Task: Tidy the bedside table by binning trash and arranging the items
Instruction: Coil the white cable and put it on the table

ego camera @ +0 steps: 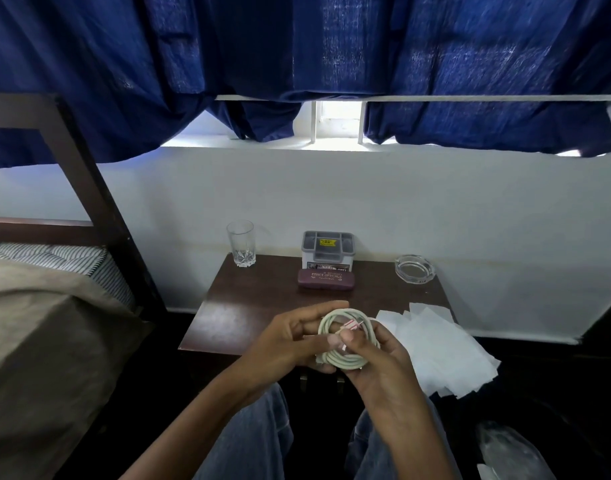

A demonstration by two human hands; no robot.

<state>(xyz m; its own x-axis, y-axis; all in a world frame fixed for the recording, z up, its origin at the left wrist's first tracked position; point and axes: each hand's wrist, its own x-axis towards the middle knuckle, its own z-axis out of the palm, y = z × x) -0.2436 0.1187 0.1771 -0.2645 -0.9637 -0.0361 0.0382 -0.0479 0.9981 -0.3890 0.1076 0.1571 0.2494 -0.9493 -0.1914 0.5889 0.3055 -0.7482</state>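
Cable [347, 362]: white, wound into a loose round coil of several loops; held up in both hands over the front edge of the bedside table [262, 299], not resting on it.
Connector [350, 324]: a pinkish plug end is seen lying across the upper-mid part of the coil; details too small to tell.
L hand [290, 341]: closed on the cable; fingers are curled round the coil's left side, thumb laid along the top.
R hand [383, 362]: also closed on the cable; coil is cupped from the right and below, thumb pressed onto the loops near the ctr.
Thumbs: tips are brought close together at the coil's middle.
Glass [241, 242]: clear tumbler, upright, set at the table's back-left corner by the wall [435, 209].
Organiser [327, 249]: grey plastic box w/ compartments and a yellow sticker, placed at back ctr against the wall.
Specs case [326, 279]: maroon, shut, laid lengthwise just in front of the organiser, touching or nearly so.
Ashtray [414, 269]: clear glass, set at back right, well apart from the case.
Paper sheets [442, 348]: white, several, spread overlapping on the table's front-right part, some hanging past the edge.
Plastic bag [508, 448]: clear, crumpled, seen low at right, off the table.
Bed [37, 306]: at left, dark wood frame, striped mattress, beige cover.
Curtain [297, 46]: dark blue, hung across the top; a strip of bright window [337, 123] is left showing below it.
Jeans [259, 434]: blue, knees seen under the forearms.
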